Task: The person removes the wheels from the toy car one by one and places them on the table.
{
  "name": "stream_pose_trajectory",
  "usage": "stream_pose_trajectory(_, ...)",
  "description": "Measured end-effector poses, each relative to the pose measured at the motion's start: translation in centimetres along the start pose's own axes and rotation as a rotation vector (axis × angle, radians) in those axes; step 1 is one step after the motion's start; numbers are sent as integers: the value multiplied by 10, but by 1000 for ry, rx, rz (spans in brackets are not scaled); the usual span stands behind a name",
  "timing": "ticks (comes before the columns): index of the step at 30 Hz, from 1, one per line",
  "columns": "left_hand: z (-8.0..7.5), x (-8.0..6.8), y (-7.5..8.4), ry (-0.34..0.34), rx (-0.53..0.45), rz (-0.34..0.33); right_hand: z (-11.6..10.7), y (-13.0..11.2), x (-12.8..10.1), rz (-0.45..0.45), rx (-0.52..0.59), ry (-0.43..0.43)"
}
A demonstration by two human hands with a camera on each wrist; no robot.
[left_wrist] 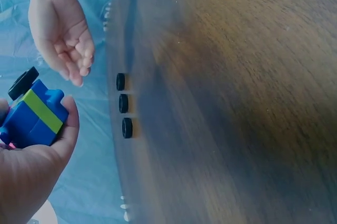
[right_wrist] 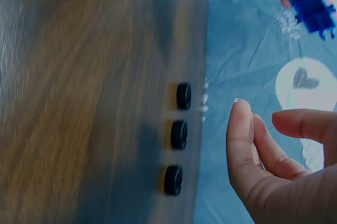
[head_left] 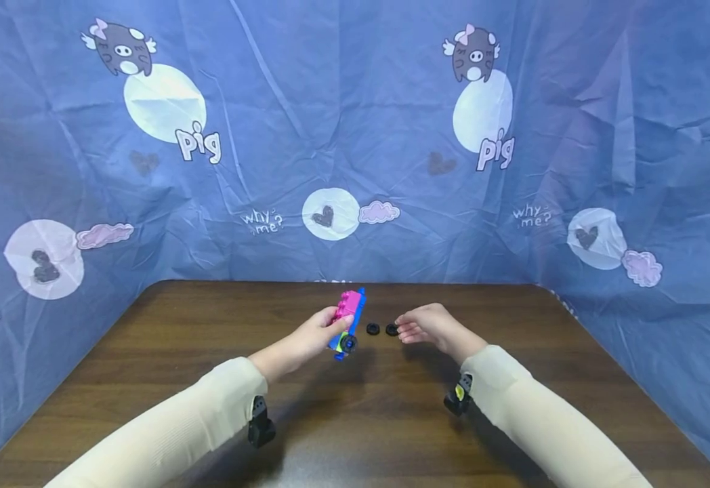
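Note:
My left hand (head_left: 314,333) grips a toy block car (head_left: 356,318) above the table. The car has a blue base, pink bricks (head_left: 347,303) on top and a lime band (left_wrist: 42,109). One black wheel (left_wrist: 22,83) is fitted on it. Three loose black wheels stand in a row on the table in the wrist views: a near one (right_wrist: 173,180), a middle one (right_wrist: 179,134) and a far one (right_wrist: 184,96). My right hand (head_left: 435,327) hovers beside them, holding nothing, its thumb and fingertips apart. In the head view it hides one wheel.
Brown wooden table (head_left: 221,318) lies under both hands. Behind it hangs a blue cloth (head_left: 343,135) printed with pigs, hearts and words. A small black camera (head_left: 260,421) sits on the left wrist and another (head_left: 457,396) on the right.

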State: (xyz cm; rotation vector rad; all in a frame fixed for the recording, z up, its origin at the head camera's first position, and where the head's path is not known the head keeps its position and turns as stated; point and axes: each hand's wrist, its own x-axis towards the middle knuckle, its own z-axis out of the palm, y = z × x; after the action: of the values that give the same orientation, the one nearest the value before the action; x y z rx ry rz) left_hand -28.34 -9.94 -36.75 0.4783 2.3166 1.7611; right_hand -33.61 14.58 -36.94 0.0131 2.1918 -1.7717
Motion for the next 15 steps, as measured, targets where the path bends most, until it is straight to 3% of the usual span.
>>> stream_pose_trajectory(4,2,1,1,4,23,22,7,-2,-7,-15,11,-30)
stream_pose_trajectory(10,3,5,1,50,44,40,21,-9,-19,-94,27,-149)
stream_pose_trajectory(15,4,7,0,61,27,10,34,-12,-27,-167,36,-267)
